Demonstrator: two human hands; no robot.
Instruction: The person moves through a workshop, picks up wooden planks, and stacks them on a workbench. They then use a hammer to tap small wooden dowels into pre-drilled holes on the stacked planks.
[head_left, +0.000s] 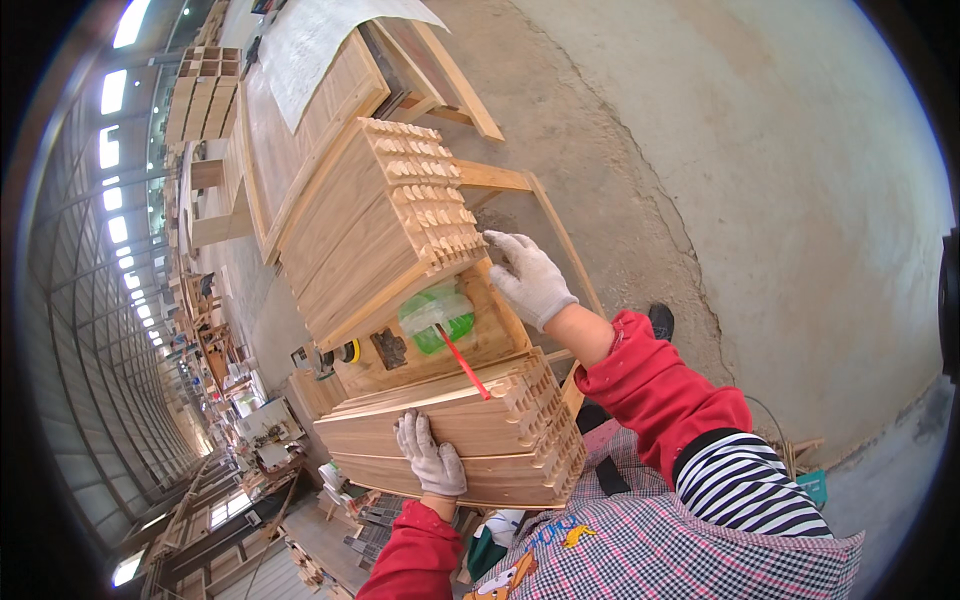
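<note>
My left hand (430,455), in a white work glove, lies flat with spread fingers on the near stack of wooden boards (440,440), whose right ends are cut into dovetail joints. My gloved right hand (530,280) has its fingers stretched toward the jointed ends of a far stack of boards (350,235); whether it touches them I cannot tell. Between the stacks sits a green plastic container (450,327) with whitish material on it. A thin red stick (463,362) leans out of it toward the near stack.
The stacks rest on a wooden workbench (490,318). A tool with a yellow disc (349,351) lies at its left. Farther away stands a wooden table (290,165) with a white sheet (330,45). Concrete floor (780,200) stretches along the right.
</note>
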